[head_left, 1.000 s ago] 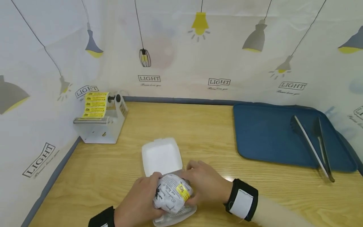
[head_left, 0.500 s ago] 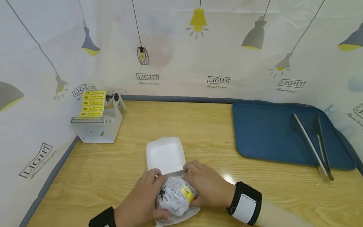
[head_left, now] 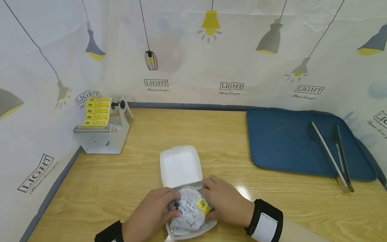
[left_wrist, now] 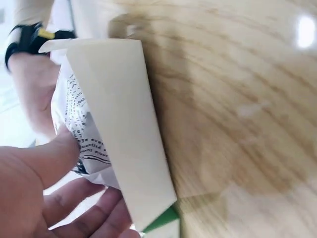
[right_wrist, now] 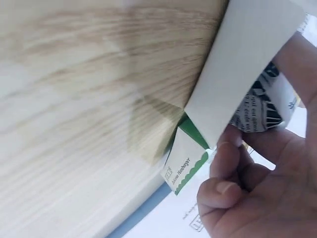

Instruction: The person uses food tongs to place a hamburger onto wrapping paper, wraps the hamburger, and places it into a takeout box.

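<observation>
A wrapped hamburger [head_left: 190, 210] in printed white paper, with a yellow sticker, sits in the lower half of an open hamburger box [head_left: 181, 166]. The box's white lid lies folded back behind it. My left hand [head_left: 152, 210] holds the hamburger's left side, its thumb on the paper in the left wrist view and its fingers curved at the box's hinge side. On the other side, my right hand [head_left: 226, 203] grips the hamburger with curled fingers reaching inside the box wall [right_wrist: 237, 64]. The hamburger's underside is hidden.
A label dispenser [head_left: 104, 137] with a roll of yellow stickers stands at the back left. At the back right lies a blue tray [head_left: 281, 144], with metal tongs [head_left: 329, 154] across it. Printed cloth walls [head_left: 187, 90] enclose the wooden table [head_left: 121, 181].
The hamburger has settled lower into the box, and more of the box's bottom rim shows. My left fingers have loosened and shifted along the paper. Box and hands appear slightly farther right.
</observation>
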Motion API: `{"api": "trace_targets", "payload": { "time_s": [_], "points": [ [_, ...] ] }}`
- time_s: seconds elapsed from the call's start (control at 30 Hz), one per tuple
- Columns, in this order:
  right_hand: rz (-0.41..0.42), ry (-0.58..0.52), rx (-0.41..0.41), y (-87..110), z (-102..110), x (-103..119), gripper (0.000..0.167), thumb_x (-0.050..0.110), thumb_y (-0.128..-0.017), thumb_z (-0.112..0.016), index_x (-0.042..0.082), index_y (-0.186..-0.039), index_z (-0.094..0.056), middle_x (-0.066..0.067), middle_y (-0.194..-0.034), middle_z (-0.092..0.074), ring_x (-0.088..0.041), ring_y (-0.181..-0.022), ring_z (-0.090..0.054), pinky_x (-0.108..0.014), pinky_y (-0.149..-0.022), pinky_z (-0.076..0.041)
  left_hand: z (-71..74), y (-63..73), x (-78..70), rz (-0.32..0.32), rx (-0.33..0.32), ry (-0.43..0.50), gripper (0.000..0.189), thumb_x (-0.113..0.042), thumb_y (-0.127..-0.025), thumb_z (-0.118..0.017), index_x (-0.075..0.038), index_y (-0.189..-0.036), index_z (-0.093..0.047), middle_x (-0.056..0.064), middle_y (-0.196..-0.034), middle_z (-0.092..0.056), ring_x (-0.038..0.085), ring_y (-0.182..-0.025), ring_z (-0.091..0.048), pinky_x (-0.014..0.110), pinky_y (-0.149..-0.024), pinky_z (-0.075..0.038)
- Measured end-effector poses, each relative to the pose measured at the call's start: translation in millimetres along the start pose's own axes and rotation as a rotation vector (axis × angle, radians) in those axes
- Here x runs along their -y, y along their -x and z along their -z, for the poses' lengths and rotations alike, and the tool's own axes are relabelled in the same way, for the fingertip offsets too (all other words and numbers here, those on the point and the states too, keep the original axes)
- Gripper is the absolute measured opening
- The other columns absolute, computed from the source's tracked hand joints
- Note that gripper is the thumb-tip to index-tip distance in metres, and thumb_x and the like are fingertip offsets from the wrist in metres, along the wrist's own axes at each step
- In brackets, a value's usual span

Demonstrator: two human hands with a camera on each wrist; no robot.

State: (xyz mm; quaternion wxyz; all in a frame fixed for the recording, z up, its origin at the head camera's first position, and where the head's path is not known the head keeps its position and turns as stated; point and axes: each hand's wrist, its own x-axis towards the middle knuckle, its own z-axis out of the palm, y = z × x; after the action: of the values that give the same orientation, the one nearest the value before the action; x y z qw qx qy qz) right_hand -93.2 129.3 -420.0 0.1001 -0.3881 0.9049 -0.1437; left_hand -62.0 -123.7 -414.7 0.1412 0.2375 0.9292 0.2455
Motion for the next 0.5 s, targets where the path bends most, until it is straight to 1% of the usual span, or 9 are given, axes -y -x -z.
{"api": "trace_targets", "payload": {
  "time_s": [0.07, 0.13, 0.2, 0.27, 0.3, 0.37, 0.4, 0.43, 0.5],
  "points": [
    [-0.023, -0.053, -0.015, 1.8, -0.1, -4.8, 0.067, 0.038, -0.067, -0.095, 0.010, -0.123, -0.070, 0.007, -0.106, -0.055, -0.009, -0.095, -0.045, -0.025, -0.081, -0.049, 0.1, -2.0, 3.1, -0.014, -0.040, 0.017, 0.046, -0.036, -0.091, -0.075, -0.011, -0.129, -0.068, 0.002, -0.121, -0.067, 0.018, -0.111, -0.062, 0.043, -0.095, -0.054],
    [-0.047, -0.108, -0.044, 2.6, -0.1, -12.7, 0.076, 0.039, -0.067, -0.094, 0.010, -0.132, -0.066, 0.006, -0.110, -0.056, -0.010, -0.100, -0.046, -0.027, -0.084, -0.051, 0.4, -7.5, 7.2, -0.045, -0.102, 0.044, 0.045, -0.036, -0.092, -0.074, -0.011, -0.129, -0.068, 0.001, -0.120, -0.067, 0.016, -0.110, -0.062, 0.041, -0.094, -0.055],
    [-0.061, -0.129, -0.083, 2.9, 0.2, -21.8, 0.085, 0.041, -0.068, -0.094, 0.009, -0.139, -0.061, 0.005, -0.114, -0.056, -0.010, -0.102, -0.047, -0.028, -0.086, -0.051, 0.4, -16.8, 12.7, -0.094, -0.174, 0.050, 0.045, -0.035, -0.091, -0.075, -0.011, -0.128, -0.069, 0.001, -0.119, -0.067, 0.016, -0.109, -0.062, 0.040, -0.093, -0.055],
    [-0.063, -0.162, -0.116, 3.2, 1.4, -31.2, 0.093, 0.044, -0.067, -0.093, 0.008, -0.145, -0.056, 0.005, -0.116, -0.056, -0.010, -0.103, -0.047, -0.029, -0.087, -0.051, 2.5, -27.8, 17.8, -0.126, -0.232, 0.060, 0.044, -0.033, -0.089, -0.077, -0.011, -0.126, -0.069, 0.001, -0.119, -0.067, 0.017, -0.110, -0.062, 0.040, -0.094, -0.054],
    [-0.061, -0.181, -0.134, 3.5, 2.6, -34.9, 0.094, 0.044, -0.067, -0.093, 0.009, -0.145, -0.056, 0.004, -0.118, -0.056, -0.011, -0.105, -0.048, -0.031, -0.089, -0.052, 3.8, -32.9, 20.4, -0.130, -0.259, 0.069, 0.043, -0.032, -0.088, -0.078, -0.012, -0.125, -0.069, 0.001, -0.119, -0.066, 0.017, -0.110, -0.062, 0.039, -0.094, -0.054],
    [-0.063, -0.228, -0.167, 4.2, 6.3, -42.5, 0.095, 0.047, -0.066, -0.092, 0.006, -0.143, -0.055, 0.001, -0.118, -0.057, -0.015, -0.106, -0.050, -0.034, -0.089, -0.051, 8.8, -41.9, 25.2, -0.115, -0.308, 0.136, 0.042, -0.025, -0.089, -0.079, -0.010, -0.126, -0.068, 0.004, -0.121, -0.065, 0.019, -0.111, -0.061, 0.040, -0.092, -0.055],
    [-0.078, -0.265, -0.184, 4.3, 8.9, -46.1, 0.093, 0.047, -0.068, -0.091, 0.005, -0.142, -0.055, -0.001, -0.119, -0.057, -0.018, -0.108, -0.051, -0.036, -0.090, -0.052, 12.7, -46.1, 27.5, -0.091, -0.324, 0.193, 0.042, -0.024, -0.092, -0.077, -0.007, -0.129, -0.066, 0.007, -0.124, -0.064, 0.022, -0.112, -0.061, 0.042, -0.093, -0.054],
    [-0.105, -0.316, -0.207, 3.6, 12.0, -49.6, 0.091, 0.046, -0.071, -0.090, 0.003, -0.142, -0.053, -0.005, -0.121, -0.057, -0.022, -0.110, -0.052, -0.039, -0.090, -0.051, 17.7, -50.4, 29.5, -0.055, -0.331, 0.262, 0.043, -0.024, -0.095, -0.073, -0.005, -0.133, -0.062, 0.010, -0.129, -0.061, 0.025, -0.115, -0.060, 0.044, -0.094, -0.054],
    [-0.207, -0.445, -0.261, -1.9, 19.0, -56.1, 0.085, 0.044, -0.083, -0.083, -0.001, -0.145, -0.046, -0.014, -0.130, -0.054, -0.031, -0.117, -0.052, -0.046, -0.093, -0.051, 29.6, -60.9, 33.2, 0.039, -0.314, 0.437, 0.050, -0.029, -0.104, -0.061, 0.000, -0.143, -0.051, 0.019, -0.138, -0.055, 0.033, -0.120, -0.058, 0.048, -0.097, -0.052]
  ]
}}
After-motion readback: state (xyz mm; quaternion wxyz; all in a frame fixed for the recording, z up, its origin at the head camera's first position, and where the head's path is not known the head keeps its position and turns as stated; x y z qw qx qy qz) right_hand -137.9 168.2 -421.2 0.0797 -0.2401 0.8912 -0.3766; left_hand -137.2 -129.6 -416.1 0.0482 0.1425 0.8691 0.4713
